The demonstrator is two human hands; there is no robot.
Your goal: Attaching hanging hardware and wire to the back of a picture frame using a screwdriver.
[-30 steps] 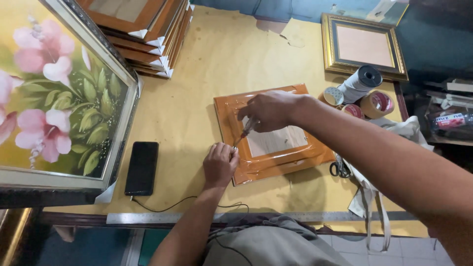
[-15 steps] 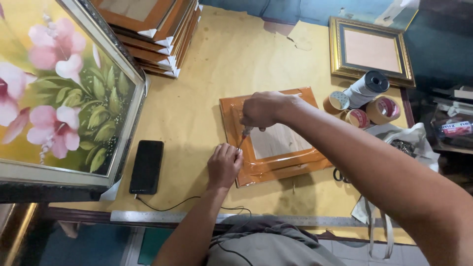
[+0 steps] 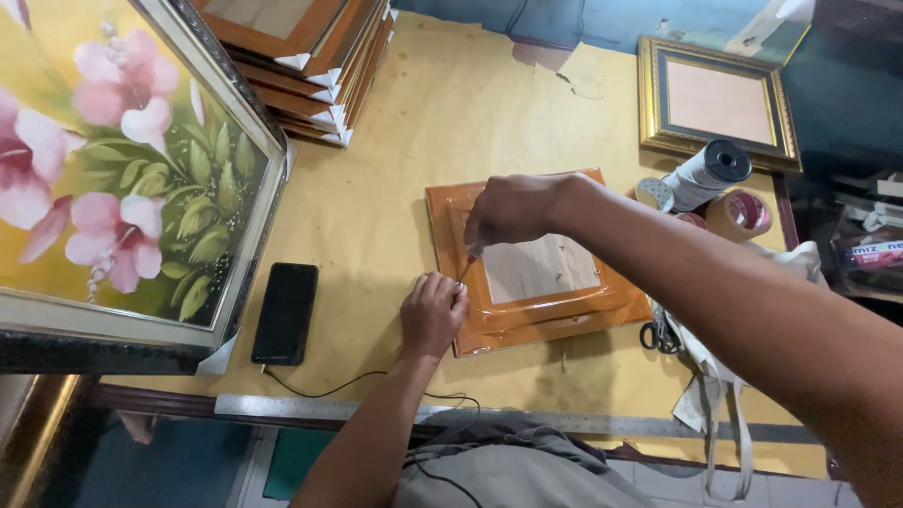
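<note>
1. Your right hand is closed around a small screwdriver, held tip down over the left edge of the orange-brown picture frame.
2. Your left hand is curled shut at that same edge, fingertips pinched right where the tool's tip meets the wood; what they pinch is too small to tell.
3. The frame lies flat, back side up, near the middle of the paper-covered tabletop, with a pale backing board set in its recess.
4. A black phone lies to your left, its cable trailing off the front edge.
5. A large flower painting leans at far left, beside a stack of frames.
6. Tape rolls, scissors and a gold frame sit to the right.
</note>
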